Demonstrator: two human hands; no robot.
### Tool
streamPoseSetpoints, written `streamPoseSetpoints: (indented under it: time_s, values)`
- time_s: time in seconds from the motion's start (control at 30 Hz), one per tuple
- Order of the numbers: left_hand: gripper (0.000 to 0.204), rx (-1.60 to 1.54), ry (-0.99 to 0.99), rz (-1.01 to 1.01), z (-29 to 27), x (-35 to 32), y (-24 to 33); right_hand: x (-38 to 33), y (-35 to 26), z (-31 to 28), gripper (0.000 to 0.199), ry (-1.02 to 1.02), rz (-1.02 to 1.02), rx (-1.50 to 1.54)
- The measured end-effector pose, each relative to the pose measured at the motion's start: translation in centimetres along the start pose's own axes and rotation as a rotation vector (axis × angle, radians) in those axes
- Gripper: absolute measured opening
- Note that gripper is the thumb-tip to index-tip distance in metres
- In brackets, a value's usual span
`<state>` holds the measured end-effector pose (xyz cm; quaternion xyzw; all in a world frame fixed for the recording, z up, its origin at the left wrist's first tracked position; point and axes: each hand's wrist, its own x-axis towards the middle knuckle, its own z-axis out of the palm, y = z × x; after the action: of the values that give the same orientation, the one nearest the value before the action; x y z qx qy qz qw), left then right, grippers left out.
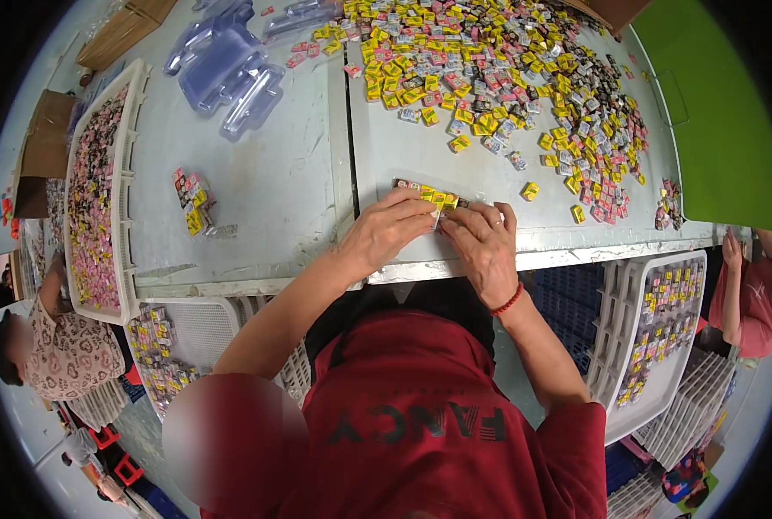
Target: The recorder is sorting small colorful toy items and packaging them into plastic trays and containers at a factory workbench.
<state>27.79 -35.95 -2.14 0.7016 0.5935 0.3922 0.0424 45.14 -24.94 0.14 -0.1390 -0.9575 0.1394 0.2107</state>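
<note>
Near the front edge of the table, a small pack of tiny boxes [438, 197] in yellow, pink and black lies between my hands. My left hand [392, 229] bends its fingers over the pack's left and middle part. From the right, my right hand [483, 249], with a red bracelet at its wrist, presses its fingertips against the other end. The fingers cover much of the pack, so its full outline is hidden. Beyond it spreads a large loose pile of tiny boxes [490, 86], yellow, pink, white and black. A few single yellow boxes [530, 191] lie closer by.
Another pack [194, 202] rests on the table's left half, below clear plastic trays [221, 78]. A white basket [131, 186] full of boxes stands far left. White trays [621, 363] of packs sit lower right and lower left. Other people [66, 359] work at both sides.
</note>
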Motion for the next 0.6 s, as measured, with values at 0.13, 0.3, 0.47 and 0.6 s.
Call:
streamPoseSetpoints:
  time_s: [0.13, 0.3, 0.47, 0.6]
  values:
    - [0.019, 0.048, -0.012, 0.024, -0.2, -0.3, -0.1, -0.6, -0.7, 0.0, 0.027, -0.031, -0.019, -0.122]
    - [0.019, 0.136, -0.034, 0.058, -0.3, -0.5, 0.1, -1.3, -1.1, 0.6, 0.032, -0.011, 0.022, -0.114]
    - [0.028, 0.186, -0.075, 0.103, -0.3, -0.8, 0.2, -1.4, -1.4, 0.6, 0.036, -0.01, 0.036, -0.11]
    - [0.041, 0.145, -0.087, -0.006, -0.2, -1.3, 1.0, -2.3, -1.2, 1.0, 0.039, -0.044, 0.038, -0.128]
